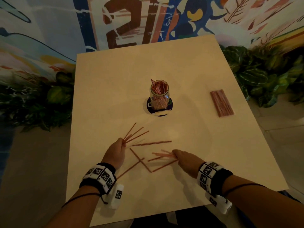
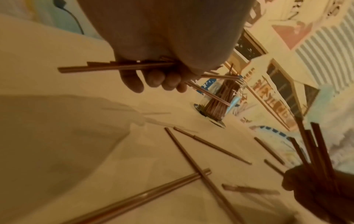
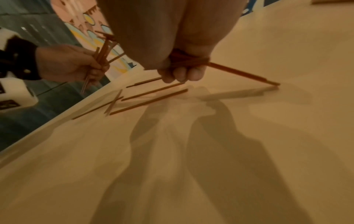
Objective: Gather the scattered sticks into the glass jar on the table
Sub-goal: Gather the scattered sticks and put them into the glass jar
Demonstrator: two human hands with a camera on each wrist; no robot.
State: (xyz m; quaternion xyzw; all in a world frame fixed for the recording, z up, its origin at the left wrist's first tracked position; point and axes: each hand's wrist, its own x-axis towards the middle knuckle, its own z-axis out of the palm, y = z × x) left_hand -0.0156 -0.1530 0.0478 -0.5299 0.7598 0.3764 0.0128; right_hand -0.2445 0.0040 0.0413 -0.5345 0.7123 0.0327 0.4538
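Observation:
A glass jar (image 1: 159, 96) full of thin reddish sticks stands upright on a dark coaster (image 1: 148, 108) at mid-table; it also shows in the left wrist view as the jar (image 2: 220, 100). My left hand (image 1: 117, 149) grips a fanned bunch of sticks (image 1: 136, 134), with fingers (image 2: 153, 80) curled round the bunch. My right hand (image 1: 184, 159) grips another bunch (image 1: 162, 153), its fingers (image 3: 182, 72) curled round sticks whose far end touches the table. Several loose sticks (image 1: 140, 160) lie crossed on the table between both hands.
A flat bundle of sticks (image 1: 222, 102) lies at the table's right side. The beige table (image 1: 115, 79) is bordered by leafy plants (image 1: 263, 76) on the left and right, with a painted wall behind. Its left edge (image 3: 57, 116) runs close to the loose sticks.

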